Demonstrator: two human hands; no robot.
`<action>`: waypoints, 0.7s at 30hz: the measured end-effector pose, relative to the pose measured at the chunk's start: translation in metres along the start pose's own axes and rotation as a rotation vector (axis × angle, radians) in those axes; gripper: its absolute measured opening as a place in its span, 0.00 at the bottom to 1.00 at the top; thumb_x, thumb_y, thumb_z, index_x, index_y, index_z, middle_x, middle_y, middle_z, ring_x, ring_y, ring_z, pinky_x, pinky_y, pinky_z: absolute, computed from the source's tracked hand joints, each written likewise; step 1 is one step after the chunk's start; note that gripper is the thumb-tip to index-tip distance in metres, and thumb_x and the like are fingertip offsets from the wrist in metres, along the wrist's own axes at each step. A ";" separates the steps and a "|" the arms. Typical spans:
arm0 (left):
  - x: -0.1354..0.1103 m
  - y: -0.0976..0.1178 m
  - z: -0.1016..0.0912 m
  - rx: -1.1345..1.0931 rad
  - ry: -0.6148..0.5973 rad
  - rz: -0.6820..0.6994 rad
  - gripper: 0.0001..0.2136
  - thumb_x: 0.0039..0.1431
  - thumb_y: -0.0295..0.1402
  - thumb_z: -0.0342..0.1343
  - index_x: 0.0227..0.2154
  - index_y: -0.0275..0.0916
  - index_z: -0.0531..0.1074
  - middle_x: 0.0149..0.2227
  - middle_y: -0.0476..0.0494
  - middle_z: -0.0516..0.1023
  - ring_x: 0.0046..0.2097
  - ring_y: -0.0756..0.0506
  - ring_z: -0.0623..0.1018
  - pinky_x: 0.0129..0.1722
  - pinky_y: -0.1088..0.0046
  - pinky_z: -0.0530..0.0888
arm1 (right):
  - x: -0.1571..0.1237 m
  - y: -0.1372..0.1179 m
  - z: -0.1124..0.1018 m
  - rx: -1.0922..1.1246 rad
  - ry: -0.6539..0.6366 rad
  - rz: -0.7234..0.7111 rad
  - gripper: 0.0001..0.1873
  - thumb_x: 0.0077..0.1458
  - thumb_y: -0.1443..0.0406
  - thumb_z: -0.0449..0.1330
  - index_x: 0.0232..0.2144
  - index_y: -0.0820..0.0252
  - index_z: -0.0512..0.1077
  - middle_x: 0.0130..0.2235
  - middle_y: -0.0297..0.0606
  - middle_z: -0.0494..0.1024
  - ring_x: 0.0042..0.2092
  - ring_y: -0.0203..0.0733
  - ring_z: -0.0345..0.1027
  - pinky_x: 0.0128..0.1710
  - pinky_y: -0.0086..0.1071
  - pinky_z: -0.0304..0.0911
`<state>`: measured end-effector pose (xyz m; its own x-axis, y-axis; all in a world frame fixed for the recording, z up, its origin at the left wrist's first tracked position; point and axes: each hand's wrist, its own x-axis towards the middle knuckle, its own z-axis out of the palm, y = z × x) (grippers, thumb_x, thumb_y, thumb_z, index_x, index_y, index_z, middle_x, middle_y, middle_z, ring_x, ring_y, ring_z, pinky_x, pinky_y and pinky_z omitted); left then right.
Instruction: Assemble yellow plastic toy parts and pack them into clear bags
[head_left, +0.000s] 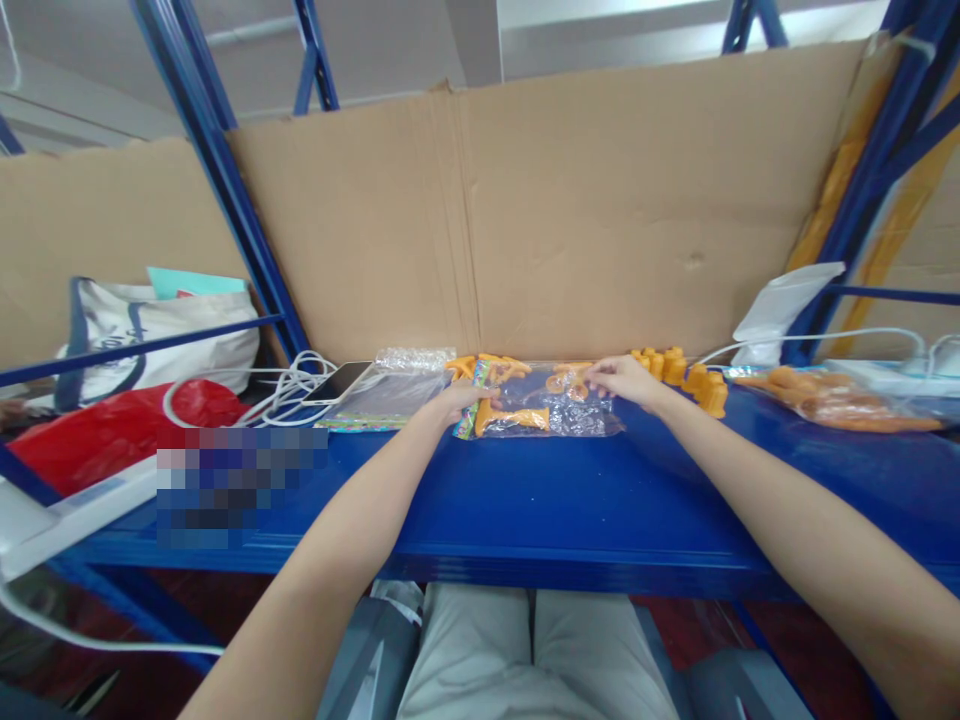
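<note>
A clear plastic bag (577, 418) with a colourful printed strip at its left end lies flat on the blue table, with orange plastic pieces (517, 418) showing in it. At the strip, my left hand (456, 399) has its fingers closed on the bag's edge. My right hand (624, 380) is over the bag's far right part, fingers bent together beside small orange ring-shaped pieces (568, 383); what is between the fingertips is too small to tell. Just right of that hand stand several orange cup-like pieces (673, 366) in a row.
Flat clear bags (390, 398) are stacked left of my left hand, beside a phone (341, 382) and coiled white cables (289, 395). A bag of orange parts (847, 398) lies at right. A cardboard sheet (585, 220) backs the blue table (540, 500); blue posts (225, 170) flank it.
</note>
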<state>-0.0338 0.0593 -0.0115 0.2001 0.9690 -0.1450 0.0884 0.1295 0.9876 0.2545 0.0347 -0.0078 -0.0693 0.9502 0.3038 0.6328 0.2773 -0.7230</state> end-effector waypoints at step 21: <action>-0.007 0.002 0.003 0.056 0.048 0.031 0.03 0.56 0.20 0.58 0.31 0.31 0.75 0.21 0.44 0.79 0.28 0.48 0.81 0.32 0.77 0.76 | -0.001 0.027 -0.024 -0.638 0.050 0.267 0.09 0.52 0.65 0.60 0.35 0.62 0.78 0.38 0.49 0.79 0.46 0.56 0.72 0.46 0.40 0.66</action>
<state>-0.0326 0.0520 -0.0090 0.1568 0.9815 -0.1103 0.1374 0.0889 0.9865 0.2903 0.0372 -0.0124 0.1780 0.9624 0.2051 0.9542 -0.1178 -0.2751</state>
